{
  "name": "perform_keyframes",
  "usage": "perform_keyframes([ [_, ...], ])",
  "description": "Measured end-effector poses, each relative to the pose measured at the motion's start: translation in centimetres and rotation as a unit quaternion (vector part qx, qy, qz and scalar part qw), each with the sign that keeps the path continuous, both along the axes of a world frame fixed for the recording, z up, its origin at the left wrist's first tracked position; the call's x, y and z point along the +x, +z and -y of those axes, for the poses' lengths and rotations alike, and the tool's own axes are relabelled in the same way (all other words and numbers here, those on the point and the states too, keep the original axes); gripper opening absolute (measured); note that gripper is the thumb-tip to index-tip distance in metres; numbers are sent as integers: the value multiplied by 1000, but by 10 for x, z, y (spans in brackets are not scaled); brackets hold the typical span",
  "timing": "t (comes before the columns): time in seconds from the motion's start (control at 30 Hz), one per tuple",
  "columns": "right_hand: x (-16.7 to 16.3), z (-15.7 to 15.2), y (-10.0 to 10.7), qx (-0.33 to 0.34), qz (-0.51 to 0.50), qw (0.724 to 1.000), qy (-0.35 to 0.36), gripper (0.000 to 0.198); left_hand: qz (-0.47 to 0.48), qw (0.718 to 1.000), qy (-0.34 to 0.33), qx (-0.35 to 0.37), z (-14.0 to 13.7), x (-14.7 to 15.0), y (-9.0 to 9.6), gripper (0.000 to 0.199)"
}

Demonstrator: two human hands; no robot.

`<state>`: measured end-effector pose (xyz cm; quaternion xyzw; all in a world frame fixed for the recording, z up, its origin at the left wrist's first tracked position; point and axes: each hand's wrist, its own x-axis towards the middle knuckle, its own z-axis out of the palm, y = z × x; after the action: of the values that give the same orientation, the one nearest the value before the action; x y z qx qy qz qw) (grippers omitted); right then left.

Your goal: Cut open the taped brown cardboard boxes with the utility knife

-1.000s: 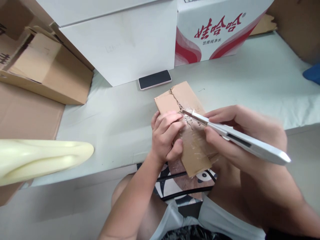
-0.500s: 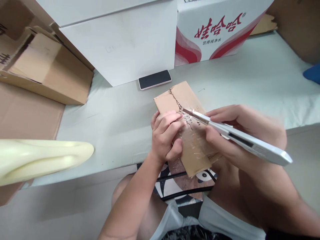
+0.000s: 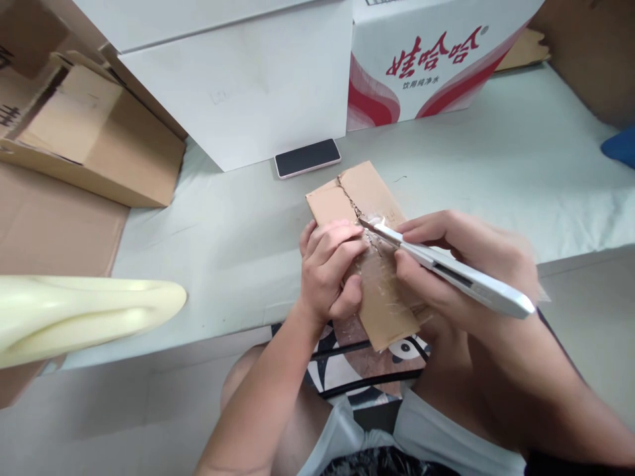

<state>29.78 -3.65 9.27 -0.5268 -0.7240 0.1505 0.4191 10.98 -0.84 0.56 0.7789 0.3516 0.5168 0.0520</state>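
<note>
A piece of brown cardboard with clear tape on it lies at the table's front edge, its lower end jutting past that edge. A ragged cut runs down its upper half. My left hand grips the cardboard from the left, fingers curled over its top face beside the cut. In my right hand is a white utility knife, held between thumb and fingers. Its extended blade meets the cardboard at the cut, close to my left fingertips. The cardboard's underside is hidden.
A phone lies behind the cardboard, before a large white box. A white and red carton stands at the back right. Brown boxes and a pale yellow smooth object are at left. A blue object shows at far right.
My right hand and the utility knife have shifted left, toward my left hand and along the blade's line. My left hand and the cardboard have stayed in place.
</note>
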Motion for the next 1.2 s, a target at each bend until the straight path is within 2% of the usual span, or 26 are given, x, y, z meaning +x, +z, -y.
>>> perform_keyframes([
  [0.37, 3, 10, 5, -6, -9, 1000, -26, 8, -20, 1000, 7, 0, 0, -2, 2, 35],
  [0.6, 3, 3, 1, -11, -9, 1000, 4, 7, -18, 1000, 2, -4, 1, -3, 2, 34],
  [0.8, 1, 9, 12, -26, -14, 999, -26, 6, -13, 1000, -1, 3, 0, -1, 1, 33],
  [0.97, -1, 13, 21, -67, -28, 997, -36, 6, -12, 1000, 4, 2, 0, -1, 2, 32],
  [1.2, 2, 6, 6, -44, -26, 999, -11, 4, -17, 1000, 4, 0, 0, -3, 1, 35],
])
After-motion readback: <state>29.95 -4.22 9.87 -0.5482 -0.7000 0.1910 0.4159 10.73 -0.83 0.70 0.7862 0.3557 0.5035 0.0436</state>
